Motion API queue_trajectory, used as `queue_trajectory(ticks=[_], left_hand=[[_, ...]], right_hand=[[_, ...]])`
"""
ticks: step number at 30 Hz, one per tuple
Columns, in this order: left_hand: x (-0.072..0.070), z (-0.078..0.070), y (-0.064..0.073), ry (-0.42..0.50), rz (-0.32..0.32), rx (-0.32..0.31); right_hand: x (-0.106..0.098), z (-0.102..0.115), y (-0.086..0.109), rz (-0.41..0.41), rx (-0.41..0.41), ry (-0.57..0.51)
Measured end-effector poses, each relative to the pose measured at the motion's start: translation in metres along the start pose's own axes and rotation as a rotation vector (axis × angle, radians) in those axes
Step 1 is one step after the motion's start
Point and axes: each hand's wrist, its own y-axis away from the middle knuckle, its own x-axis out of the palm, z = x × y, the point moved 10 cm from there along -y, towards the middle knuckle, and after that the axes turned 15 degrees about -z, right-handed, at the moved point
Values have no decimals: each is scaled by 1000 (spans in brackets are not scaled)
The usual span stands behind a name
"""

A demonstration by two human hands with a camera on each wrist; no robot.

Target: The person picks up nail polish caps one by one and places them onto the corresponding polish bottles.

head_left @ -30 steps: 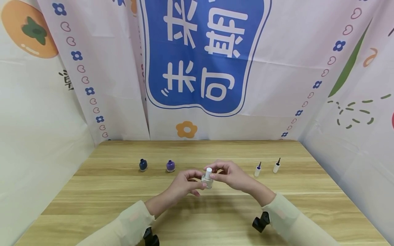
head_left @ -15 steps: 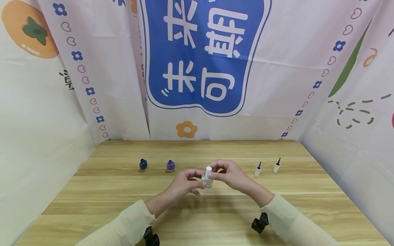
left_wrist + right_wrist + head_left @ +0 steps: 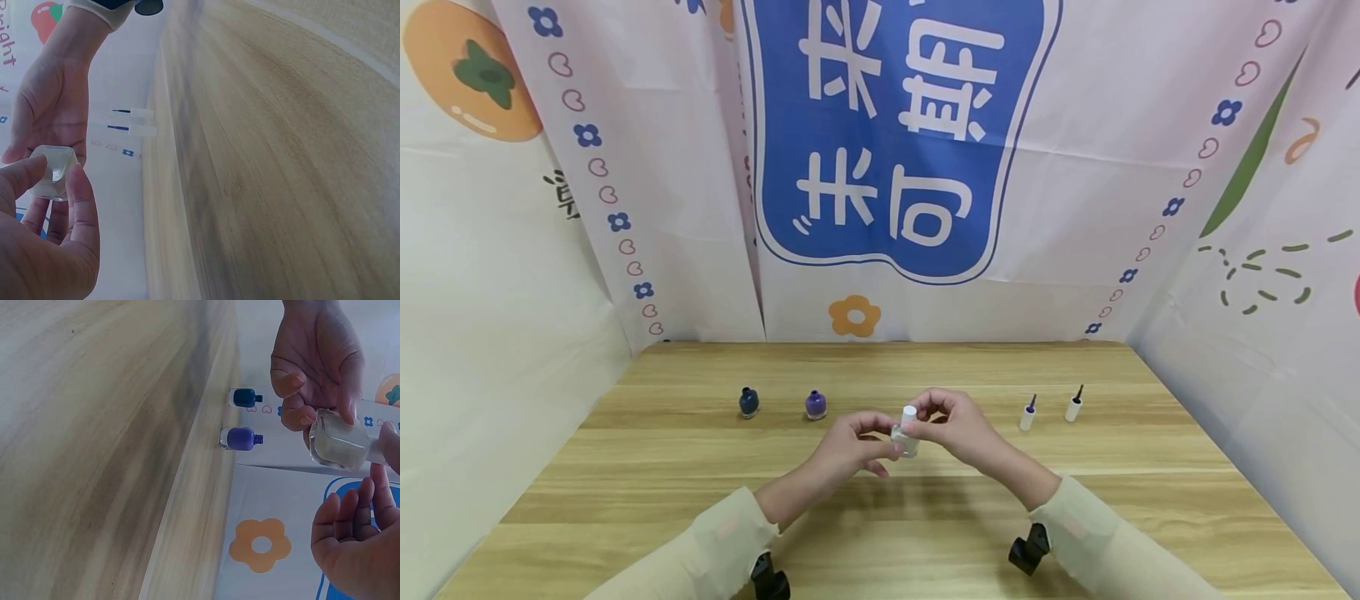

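A small glass bottle of pale nail polish [image 3: 906, 442] is held upright above the table, its white cap [image 3: 909, 414] on top. My left hand [image 3: 848, 454] pinches the glass body between thumb and fingers, as the left wrist view also shows from below. At the cap, the thumb and index finger of my right hand [image 3: 958, 427] grip it from the right. In the right wrist view the clear bottle [image 3: 339, 442] lies between both hands, the cap partly covered by the right thumb.
On the wooden table [image 3: 700, 492] stand two uncapped polish bottles at the back left, dark blue [image 3: 748, 403] and purple [image 3: 816, 405]. Two white brush caps [image 3: 1027, 417] [image 3: 1073, 407] stand brush-up at the right. Printed cloth [image 3: 1075, 208] hangs behind and along the sides.
The right hand has turned slightly around the cap, and its wrist has shifted a little left. The left hand keeps its hold on the bottle, almost still.
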Motion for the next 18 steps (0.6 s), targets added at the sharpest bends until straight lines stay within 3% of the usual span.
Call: queue_trajectory(ticks=[8, 18], left_hand=[[1, -2, 1, 5, 9, 6], [1, -1, 1, 7, 15, -12]], right_hand=[[0, 0, -1, 37, -8, 8], [3, 13, 1, 233, -89, -13]])
